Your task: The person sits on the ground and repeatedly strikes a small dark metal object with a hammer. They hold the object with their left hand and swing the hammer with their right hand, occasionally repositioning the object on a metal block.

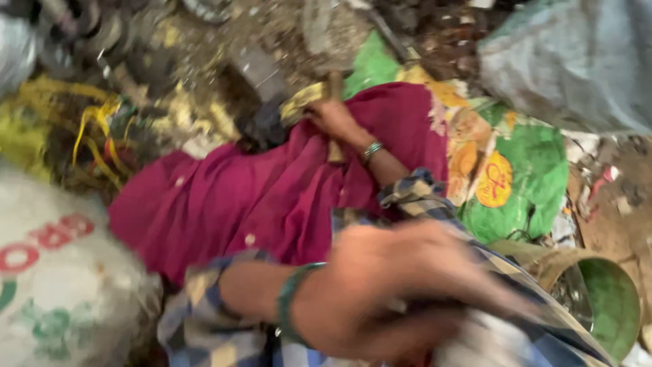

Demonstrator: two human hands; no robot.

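Right hand (pixel 331 117): closed around the wooden handle of a hammer (pixel 334 88), raised over the magenta cloth (pixel 265 197) across the lap; a green bangle (pixel 371 151) sits on that wrist. Left hand (pixel 401 285): blurred, close to the camera, above a pale, indistinct object (pixel 475 340); grip cannot be told. Surroundings: white printed woven sack (pixel 61 285) at left, green and yellow printed sack (pixel 523 177) at right, green-lined round container (pixel 608 302) at lower right, yellow plastic strips (pixel 95 129) among dark scrap.
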